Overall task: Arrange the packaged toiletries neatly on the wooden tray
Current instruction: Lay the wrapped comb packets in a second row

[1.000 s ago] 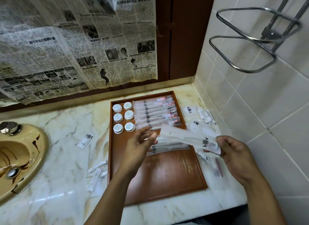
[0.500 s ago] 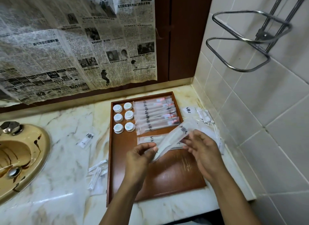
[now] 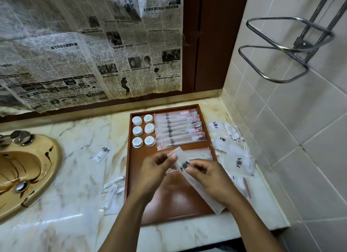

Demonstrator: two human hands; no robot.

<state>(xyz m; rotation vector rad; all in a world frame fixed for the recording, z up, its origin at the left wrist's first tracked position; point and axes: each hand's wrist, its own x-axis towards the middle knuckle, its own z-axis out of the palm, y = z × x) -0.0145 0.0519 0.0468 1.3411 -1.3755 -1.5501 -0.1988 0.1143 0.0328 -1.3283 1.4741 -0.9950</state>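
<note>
Currently the long translucent packet point(image 3: 180, 160) is held in the air above the middle of the wooden tray point(image 3: 169, 201), lying on a slant with its far end up and to the left. The left hand point(image 3: 154, 169) pinches that far end between thumb and fingertips, and the right hand point(image 3: 210, 178) grips it around the printed mark. This looks like the placing step. Just behind it, a similar packet point(image 3: 199, 154) lies flat across the tray, behind that a tidy row of long packets point(image 3: 178, 129), and beside the row six round tubs point(image 3: 143, 130). The next move likely calls for turning the packet square to that row and laying it down flush. More sachets point(image 3: 238, 161) wait on the marble counter point(image 3: 75, 176).
</note>
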